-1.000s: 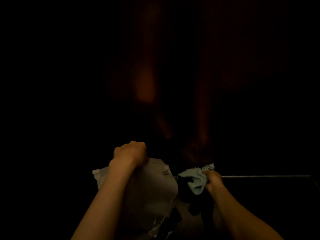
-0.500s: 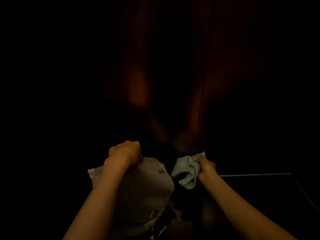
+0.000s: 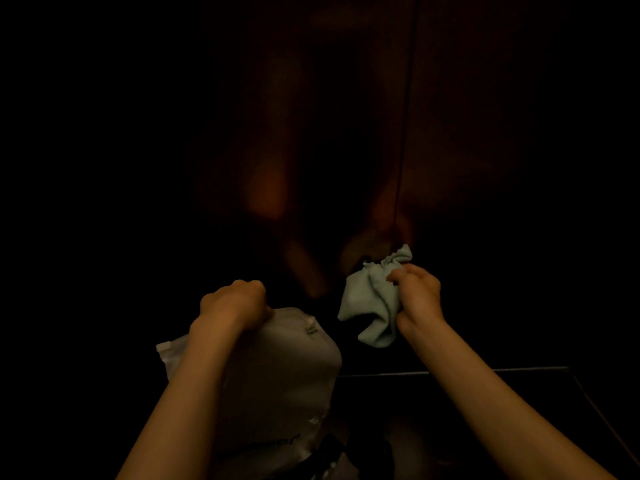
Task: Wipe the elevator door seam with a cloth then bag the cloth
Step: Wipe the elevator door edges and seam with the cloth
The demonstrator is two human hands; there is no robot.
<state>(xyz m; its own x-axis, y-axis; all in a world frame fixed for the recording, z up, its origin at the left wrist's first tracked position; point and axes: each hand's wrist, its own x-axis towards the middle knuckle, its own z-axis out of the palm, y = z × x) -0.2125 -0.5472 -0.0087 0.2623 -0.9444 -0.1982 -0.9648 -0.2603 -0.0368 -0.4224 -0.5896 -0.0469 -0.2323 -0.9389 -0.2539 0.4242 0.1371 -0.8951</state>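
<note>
Fingers [image 3: 398, 275] of right hand [image 3: 420, 299] pinched on bunched cloth [image 3: 372, 303] near door seam [image 3: 403, 133], left hand [image 3: 235, 303] gripping bag [image 3: 287, 368] top; risk judged: poor light, cloth snagging bag mouth.

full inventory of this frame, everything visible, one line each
cloth: 1, pale green, bunched, held up right of the bag, near the seam's lower end
plastic bag: 1, whitish translucent, lower centre, top gripped, hanging down
door seam: 1, thin dark vertical line, upper right of centre
elevator door: dark reddish brown, dim reflections, fills the background
floor edge: 1 pale thin line, lower right
left hand: 1, grips the bag top
right hand: 1, grips the cloth
</note>
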